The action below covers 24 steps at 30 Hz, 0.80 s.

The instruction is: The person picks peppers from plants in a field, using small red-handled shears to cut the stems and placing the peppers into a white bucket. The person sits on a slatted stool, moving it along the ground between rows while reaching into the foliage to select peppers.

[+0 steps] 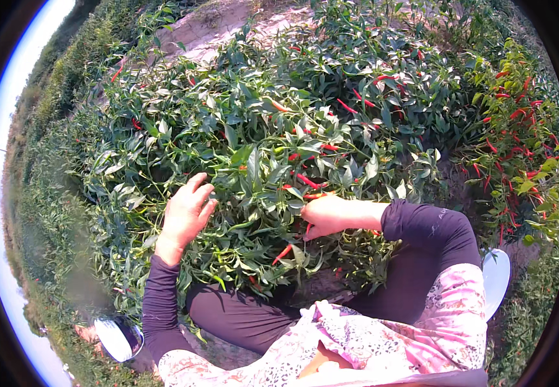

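Note:
Low chili pepper plants [241, 184] with green leaves fill the ground before my crossed legs. My left hand [187, 213] is at the left of the nearest foliage, its fingers extended and apart, holding nothing. At the plants' right front, my right hand [325, 215] is curled with a red chili pepper [309, 228] between thumb and fingers; whether it is still on its stem is hidden. Just above that hand lie other red peppers, one of them bright and long [308, 181]. Below it a red chili pepper [283, 254] hangs among the leaves. A green chili [220, 282] shows near my knee.
A white bucket [115, 340] stands at my left, and a white rounded container [496, 280] is partly hidden behind my right arm. A plant heavy with red chilies [516, 155] grows at the right. Pale bare soil [207, 26] shows beyond the plants.

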Motion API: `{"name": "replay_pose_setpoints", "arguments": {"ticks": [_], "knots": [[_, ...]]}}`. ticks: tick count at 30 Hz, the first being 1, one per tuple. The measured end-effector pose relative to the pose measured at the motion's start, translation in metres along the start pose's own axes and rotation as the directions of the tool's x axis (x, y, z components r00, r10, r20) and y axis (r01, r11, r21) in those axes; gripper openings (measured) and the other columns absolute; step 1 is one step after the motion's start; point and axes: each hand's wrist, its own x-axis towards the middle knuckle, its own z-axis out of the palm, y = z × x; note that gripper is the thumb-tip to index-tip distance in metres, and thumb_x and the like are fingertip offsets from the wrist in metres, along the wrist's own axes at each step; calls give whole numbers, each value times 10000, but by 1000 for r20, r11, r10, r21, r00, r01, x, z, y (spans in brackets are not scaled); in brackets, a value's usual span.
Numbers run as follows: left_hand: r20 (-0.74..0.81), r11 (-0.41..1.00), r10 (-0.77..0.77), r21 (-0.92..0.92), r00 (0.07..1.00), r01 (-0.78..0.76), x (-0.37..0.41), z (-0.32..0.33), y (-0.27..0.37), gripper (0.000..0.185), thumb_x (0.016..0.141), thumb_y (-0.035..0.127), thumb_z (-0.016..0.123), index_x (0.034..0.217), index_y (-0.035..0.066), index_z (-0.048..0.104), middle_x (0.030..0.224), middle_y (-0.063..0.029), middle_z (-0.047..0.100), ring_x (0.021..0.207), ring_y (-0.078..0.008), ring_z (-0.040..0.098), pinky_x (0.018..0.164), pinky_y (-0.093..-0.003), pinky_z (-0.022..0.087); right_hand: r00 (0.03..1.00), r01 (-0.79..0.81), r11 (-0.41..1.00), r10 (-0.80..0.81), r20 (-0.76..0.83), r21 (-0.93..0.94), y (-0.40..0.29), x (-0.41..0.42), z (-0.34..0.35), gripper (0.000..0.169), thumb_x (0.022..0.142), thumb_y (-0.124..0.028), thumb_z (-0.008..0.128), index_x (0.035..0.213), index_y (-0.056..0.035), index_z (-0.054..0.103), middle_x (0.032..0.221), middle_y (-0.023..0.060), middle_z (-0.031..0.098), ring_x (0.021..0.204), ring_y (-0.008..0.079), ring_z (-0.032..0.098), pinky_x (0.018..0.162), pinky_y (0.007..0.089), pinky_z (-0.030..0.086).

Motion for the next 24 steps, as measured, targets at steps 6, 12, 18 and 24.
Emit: {"name": "replay_pose_setpoints", "arguments": {"ticks": [6, 12, 18, 24], "knots": [[-664, 344, 226, -631, 713, -696, 12, -61, 157, 225, 778, 212, 629, 955, 75, 606, 1089, -163, 519, 1029, -353, 505, 853, -446, 437, 1000, 13, 1000, -13, -25, -1, 5, -11, 9, 393, 681, -282, 661, 947, -20, 540, 724, 145, 598, 699, 325, 601, 602, 413, 481], [-776, 114, 212, -584, 594, -804, 7, -70, 226, 112, 773, 191, 611, 869, 133, 613, 967, -45, 505, 960, -292, 471, 809, -508, 435, 994, 46, 998, -50, -93, -40, 4, -16, 3, 308, 698, -221, 581, 937, -43, 504, 626, 142, 556, 603, 332, 576, 539, 440, 454], [-722, 139, 115, -669, 682, -731, -9, -82, 220, 116, 737, 151, 690, 683, 225, 617, 964, 115, 458, 1031, -99, 406, 953, -512, 285, 995, 57, 995, -63, -73, -85, -1, -18, 6, 291, 724, -230, 577, 946, -54, 512, 669, 133, 581, 639, 339, 594, 556, 450, 456], [-698, 73, 165, -696, 696, -715, -12, -80, 222, 444, 749, 194, 689, 1154, 188, 508, 1124, 82, 440, 1101, -183, 386, 926, -571, 300, 997, 24, 989, -33, -64, -145, -3, -14, 8, 316, 680, -226, 631, 942, -57, 578, 809, 109, 628, 770, 298, 616, 646, 397, 493]]}}
